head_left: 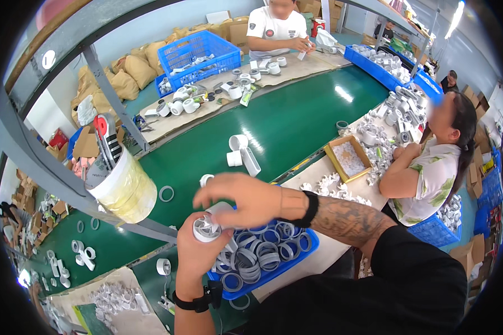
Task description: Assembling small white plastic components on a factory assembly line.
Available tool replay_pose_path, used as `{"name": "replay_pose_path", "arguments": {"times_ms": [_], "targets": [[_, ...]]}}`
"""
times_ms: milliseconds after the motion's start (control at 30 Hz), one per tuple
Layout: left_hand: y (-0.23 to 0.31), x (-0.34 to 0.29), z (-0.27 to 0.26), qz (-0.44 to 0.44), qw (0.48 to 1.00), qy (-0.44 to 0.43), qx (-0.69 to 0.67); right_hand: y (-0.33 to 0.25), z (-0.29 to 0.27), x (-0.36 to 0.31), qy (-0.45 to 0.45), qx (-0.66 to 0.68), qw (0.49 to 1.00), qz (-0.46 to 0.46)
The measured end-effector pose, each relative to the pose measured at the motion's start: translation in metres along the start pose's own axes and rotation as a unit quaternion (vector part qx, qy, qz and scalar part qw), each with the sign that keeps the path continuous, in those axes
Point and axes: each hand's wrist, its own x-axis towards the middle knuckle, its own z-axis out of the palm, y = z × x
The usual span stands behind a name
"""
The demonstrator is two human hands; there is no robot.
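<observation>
My left hand [197,248] is closed around a white round plastic housing [205,229], its mouth tipped up and a bladed white fan wheel showing inside. Just above it reaches my right hand [245,195], palm down, fingers stretched to the left and apart. Its underside, close to the housing, is partly hidden, and I see nothing held in it. Below my right wrist lies a blue tray [313,248] full of grey rings [250,273]. Beyond my fingers, a small white round part [205,180] rests on the green conveyor belt [296,120].
White assembled parts [243,154] and a loose ring [166,194] lie on the belt. A metal post carries a tool-filled white bucket [129,192] at left. A yellow box [349,159] and piled white parts stand near a co-worker [425,162] at right; another co-worker [278,33] works across.
</observation>
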Motion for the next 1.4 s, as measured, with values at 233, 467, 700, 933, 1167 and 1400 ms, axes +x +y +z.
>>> {"name": "replay_pose_path", "arguments": {"times_ms": [233,467,700,933,1167,1400], "targets": [[0.053,-0.017,0.03,0.087,0.989,-0.061,0.102,-0.072,-0.048,-0.027,-0.087,-0.186,0.975,-0.09],[0.156,-0.054,0.042,-0.056,0.897,-0.389,0.202,-0.137,-0.066,-0.092,-0.104,-0.055,0.992,-0.05],[0.057,-0.022,-0.005,-0.018,0.97,-0.142,0.195,-0.074,-0.136,-0.2,0.007,-0.257,0.917,0.305],[0.017,0.118,0.013,0.034,0.892,-0.011,0.451,0.052,-0.088,-0.308,0.066,-0.279,0.872,0.396],[-0.049,0.193,0.025,0.056,0.802,0.035,0.594,0.029,-0.082,-0.314,0.198,-0.267,0.854,0.4],[-0.078,0.223,0.087,0.075,0.807,-0.001,0.586,-0.001,-0.058,-0.298,0.264,-0.172,0.844,0.434]]}}
